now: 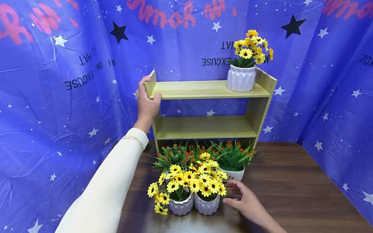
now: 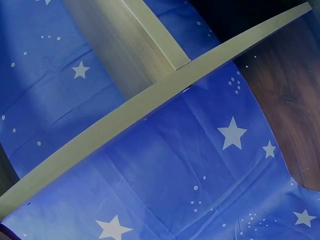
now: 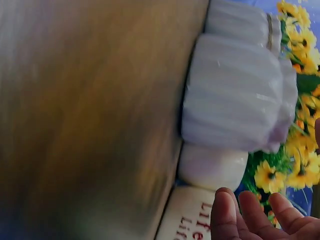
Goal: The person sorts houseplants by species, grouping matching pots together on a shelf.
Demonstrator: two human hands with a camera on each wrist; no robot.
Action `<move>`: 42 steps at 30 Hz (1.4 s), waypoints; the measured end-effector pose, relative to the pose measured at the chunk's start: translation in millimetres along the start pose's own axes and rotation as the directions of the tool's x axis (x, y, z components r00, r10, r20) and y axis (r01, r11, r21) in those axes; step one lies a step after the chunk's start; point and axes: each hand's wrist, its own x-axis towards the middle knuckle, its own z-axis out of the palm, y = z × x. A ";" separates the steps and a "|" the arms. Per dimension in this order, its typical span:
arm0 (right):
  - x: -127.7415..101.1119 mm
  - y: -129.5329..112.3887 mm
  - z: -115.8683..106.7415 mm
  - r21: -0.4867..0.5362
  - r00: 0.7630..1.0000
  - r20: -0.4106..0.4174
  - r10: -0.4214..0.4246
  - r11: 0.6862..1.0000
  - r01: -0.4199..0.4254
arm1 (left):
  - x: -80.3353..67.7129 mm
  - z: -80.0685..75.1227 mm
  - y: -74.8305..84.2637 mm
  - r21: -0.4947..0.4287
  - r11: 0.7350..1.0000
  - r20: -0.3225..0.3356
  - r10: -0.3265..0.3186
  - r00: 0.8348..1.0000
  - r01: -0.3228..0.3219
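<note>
My left hand grips the top left corner of a light wooden shelf; fingers lie over the side panel, thumb on the top board's front. In the left wrist view the shelf's side panel runs diagonally, the hand mostly out of frame. My right hand, fingers loosely bent and holding nothing, is just right of a ribbed white pot of yellow daisies. A similar daisy pot stands left of it. The right wrist view shows my fingertips near the pot with red "Life" lettering.
Another daisy pot stands at the right end of the top board. Behind the front daisies, red-flowered plants stand before the shelf's lowest level, one in a white lettered pot. A blue star-printed curtain surrounds the dark wooden table.
</note>
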 end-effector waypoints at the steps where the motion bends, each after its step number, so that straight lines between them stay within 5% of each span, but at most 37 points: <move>1: -0.3 0.4 2.2 0.000 1.000 0.015 -0.002 1.000 0.002 | -0.2 -0.2 -0.1 0.001 1.000 0.002 -0.004 1.000 0.004; 13: -4.2 -0.4 26.2 -0.014 0.993 0.106 0.045 0.999 -0.044 | 0.4 -1.6 -0.4 0.003 1.000 0.005 -0.002 1.000 0.002; 24: 2.8 -4.6 40.8 -0.060 0.998 -0.012 0.067 0.996 -0.067 | 0.5 -1.8 -0.2 -0.011 1.000 0.004 0.010 1.000 -0.010; 42: 15.4 -3.5 64.7 -0.029 0.995 -0.070 0.073 0.997 -0.076 | -0.4 0.4 -1.7 -0.005 1.000 0.007 0.000 1.000 0.000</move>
